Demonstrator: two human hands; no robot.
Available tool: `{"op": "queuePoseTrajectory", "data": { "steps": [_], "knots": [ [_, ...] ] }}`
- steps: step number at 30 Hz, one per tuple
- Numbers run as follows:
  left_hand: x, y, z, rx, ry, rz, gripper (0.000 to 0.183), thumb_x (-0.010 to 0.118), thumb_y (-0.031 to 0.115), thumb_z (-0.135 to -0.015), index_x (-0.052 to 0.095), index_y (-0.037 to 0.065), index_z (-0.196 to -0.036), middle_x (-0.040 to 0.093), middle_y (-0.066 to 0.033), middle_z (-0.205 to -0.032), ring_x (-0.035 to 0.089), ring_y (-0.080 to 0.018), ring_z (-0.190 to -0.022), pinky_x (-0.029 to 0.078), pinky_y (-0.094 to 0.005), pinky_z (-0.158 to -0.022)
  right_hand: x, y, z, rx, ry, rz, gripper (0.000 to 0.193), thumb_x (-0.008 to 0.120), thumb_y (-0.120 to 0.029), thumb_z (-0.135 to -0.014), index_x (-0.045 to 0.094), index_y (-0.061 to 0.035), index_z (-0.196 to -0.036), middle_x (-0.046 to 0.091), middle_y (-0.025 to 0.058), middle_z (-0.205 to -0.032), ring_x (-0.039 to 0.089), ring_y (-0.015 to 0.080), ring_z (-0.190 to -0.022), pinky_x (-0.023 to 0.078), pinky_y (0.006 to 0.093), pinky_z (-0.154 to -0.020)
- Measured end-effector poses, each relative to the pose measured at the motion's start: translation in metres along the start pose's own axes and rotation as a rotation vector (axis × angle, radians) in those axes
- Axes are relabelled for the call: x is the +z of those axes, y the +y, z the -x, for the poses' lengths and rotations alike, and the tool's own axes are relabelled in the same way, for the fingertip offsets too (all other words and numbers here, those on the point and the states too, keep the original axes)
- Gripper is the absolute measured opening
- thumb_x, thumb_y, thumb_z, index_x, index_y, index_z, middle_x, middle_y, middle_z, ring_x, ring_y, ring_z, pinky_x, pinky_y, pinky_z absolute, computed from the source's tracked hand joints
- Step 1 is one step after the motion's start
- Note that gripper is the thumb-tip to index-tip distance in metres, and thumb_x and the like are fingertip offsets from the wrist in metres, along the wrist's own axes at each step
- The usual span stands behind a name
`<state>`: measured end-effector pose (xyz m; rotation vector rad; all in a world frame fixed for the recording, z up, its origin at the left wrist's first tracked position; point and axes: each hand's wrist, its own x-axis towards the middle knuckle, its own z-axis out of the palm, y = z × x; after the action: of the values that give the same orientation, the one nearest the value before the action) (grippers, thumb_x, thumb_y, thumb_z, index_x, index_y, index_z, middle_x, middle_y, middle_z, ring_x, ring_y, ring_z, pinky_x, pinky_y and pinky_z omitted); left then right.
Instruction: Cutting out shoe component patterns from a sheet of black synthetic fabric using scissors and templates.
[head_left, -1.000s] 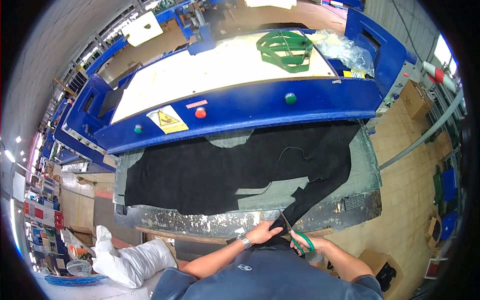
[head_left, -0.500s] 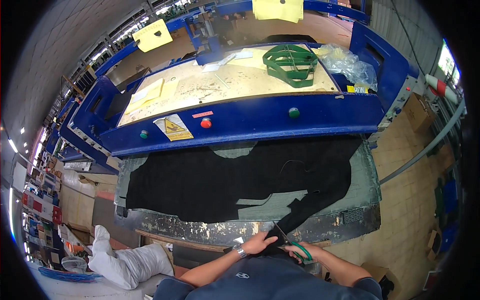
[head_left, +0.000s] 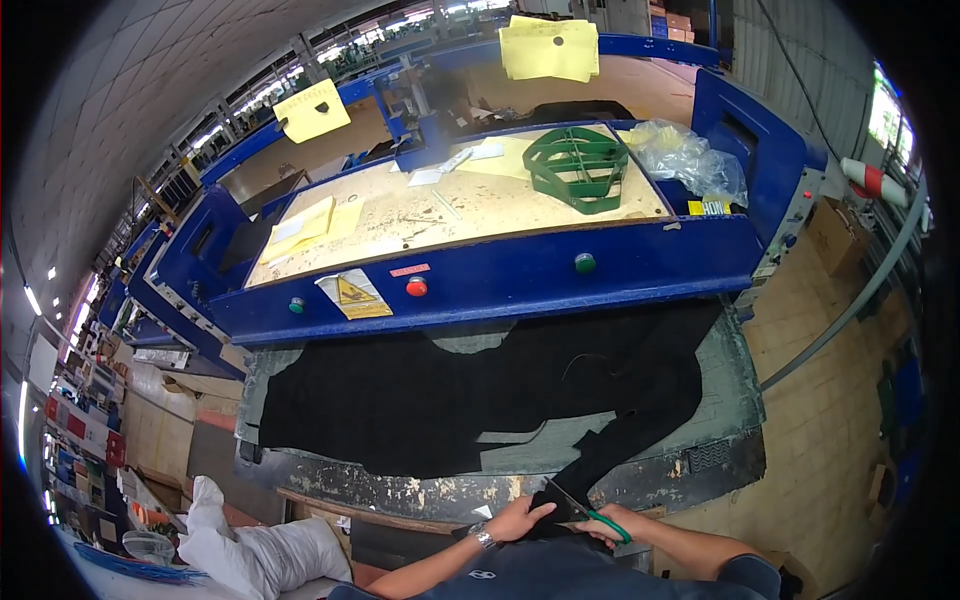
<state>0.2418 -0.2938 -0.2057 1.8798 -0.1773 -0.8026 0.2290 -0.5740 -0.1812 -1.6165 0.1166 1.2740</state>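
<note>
A large black sheet, like leather or cloth, (head_left: 400, 400) lies spread over the grey-green work surface. Its narrow tail (head_left: 590, 458) hangs over the front edge toward my body. My left hand (head_left: 517, 520) grips that tail close to my waist, thumb on top. Scissors with green handles (head_left: 612, 524) are in my right hand (head_left: 603, 532), fingers wrapped round the handles. Their blades point up and left, lying against the tail just right of my left thumb. Part of the tail below my hands is hidden.
A blue press beam (head_left: 500, 296) with green buttons and a red button (head_left: 416, 287) spans behind the sheet. On top sit a green cutting die (head_left: 577, 170), yellow papers (head_left: 303, 230) and clear plastic (head_left: 690, 155). A white sack (head_left: 265, 555) lies at the lower left.
The whole scene sits lower in the picture as my view tips up. The scissors' handles look closer together. My left hand keeps its hold on the tail.
</note>
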Motion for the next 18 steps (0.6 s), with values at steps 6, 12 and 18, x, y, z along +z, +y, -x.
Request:
{"op": "queuePoseTrajectory", "data": {
  "steps": [6,12,18],
  "knots": [
    [0.000,0.022,0.007,0.031,-0.031,0.022,0.046,0.061,0.040,-0.106,0.067,-0.005,-0.109,0.072,-0.0123,-0.088,0.061,-0.0176,-0.080,0.052,-0.0370,-0.076,-0.008,-0.016,-0.012,0.009,-0.182,-0.154,0.069,0.054,-0.071,-0.098,0.062,-0.0049,-0.078,0.056,0.0010,-0.064,0.058,0.0126,-0.056,0.046,0.0287,-0.054],
    [0.002,0.022,0.011,-0.002,-0.045,0.046,0.044,0.061,0.039,-0.106,0.068,-0.005,-0.110,0.074,-0.0097,-0.091,0.062,-0.0149,-0.083,0.052,-0.0358,-0.078,0.002,0.009,-0.004,-0.039,0.016,0.077,0.061,0.070,-0.063,-0.091,0.060,-0.0063,-0.071,0.056,0.0006,-0.067,0.056,0.0123,-0.051,0.047,0.0281,-0.048],
    [0.008,-0.005,0.007,0.050,0.016,0.089,0.045,0.060,0.041,-0.106,0.069,-0.003,-0.112,0.075,-0.0128,-0.092,0.067,-0.0183,-0.083,0.053,-0.0367,-0.080,-0.002,-0.017,-0.003,-0.038,-0.076,-0.019,0.074,0.057,-0.079,-0.090,0.061,-0.0059,-0.077,0.054,0.0000,-0.069,0.055,0.0133,-0.055,0.046,0.0284,-0.051]
  ]
}}
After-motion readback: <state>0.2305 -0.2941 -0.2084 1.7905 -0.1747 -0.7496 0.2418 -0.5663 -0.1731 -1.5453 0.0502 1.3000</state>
